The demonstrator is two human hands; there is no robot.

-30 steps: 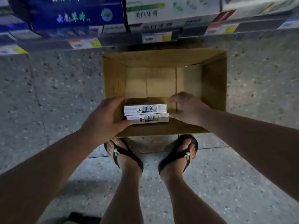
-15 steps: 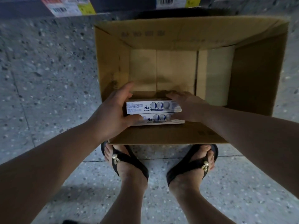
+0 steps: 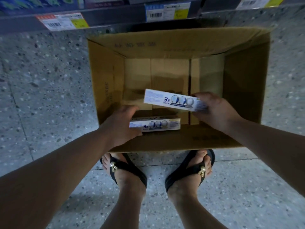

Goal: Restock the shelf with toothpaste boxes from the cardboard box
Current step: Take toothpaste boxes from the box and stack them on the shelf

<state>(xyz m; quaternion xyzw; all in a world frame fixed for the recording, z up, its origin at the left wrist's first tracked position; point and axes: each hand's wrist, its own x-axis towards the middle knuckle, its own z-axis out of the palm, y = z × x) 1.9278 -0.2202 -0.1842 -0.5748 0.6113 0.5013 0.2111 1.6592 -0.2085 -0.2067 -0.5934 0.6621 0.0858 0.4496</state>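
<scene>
An open cardboard box (image 3: 244, 83) stands on the floor below me. My right hand (image 3: 212, 109) grips the right end of a white toothpaste box (image 3: 168, 100) and holds it raised and tilted inside the carton. A second white toothpaste box (image 3: 158, 124) lies against the carton's near wall. My left hand (image 3: 122, 124) grips the left end of that lower box, thumb under it and fingers over its top. The rest of the carton's bottom is bare cardboard.
The shelf edge (image 3: 107, 17) with price labels (image 3: 62, 22) runs along the top, with blue and white packs above it. My two feet in black sandals (image 3: 125, 171) stand on the speckled floor just behind the carton.
The two toothpaste boxes were held stacked between both hands. Now they are apart: my right hand has lifted the upper one up and to the right, and my left hand stays on the lower one.
</scene>
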